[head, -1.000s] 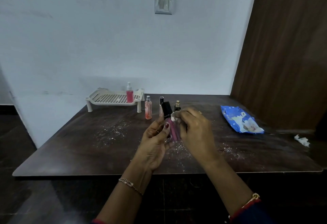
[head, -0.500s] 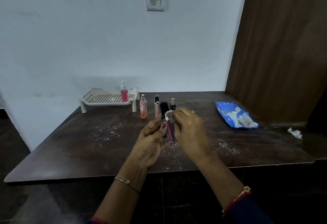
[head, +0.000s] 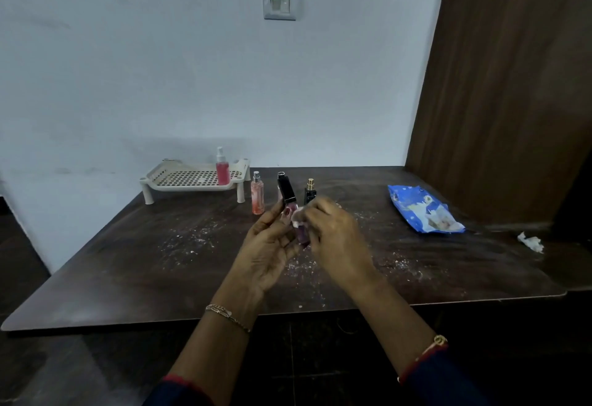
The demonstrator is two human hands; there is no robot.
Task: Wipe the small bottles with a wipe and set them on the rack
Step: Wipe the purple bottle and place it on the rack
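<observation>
The pink tube with the black cap [head: 293, 205] was held above the table [head: 128, 261], tilted, the left hand [head: 266, 252] pinching it. The right hand [head: 336, 239] pressed a white wipe [head: 298, 220] against its body. A slack pinch risked dropping it onto the peach bottle [head: 257, 195] and black bottle [head: 310, 193] just behind. The rack [head: 192, 178] held one pink spray bottle [head: 222, 168].

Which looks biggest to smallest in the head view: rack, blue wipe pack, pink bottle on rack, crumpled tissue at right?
1. rack
2. blue wipe pack
3. pink bottle and crumpled tissue: similar apparent size, the bottle taller and the tissue wider, and wide-angle stretch near the tissue's edge makes ranking them unsure.
</observation>
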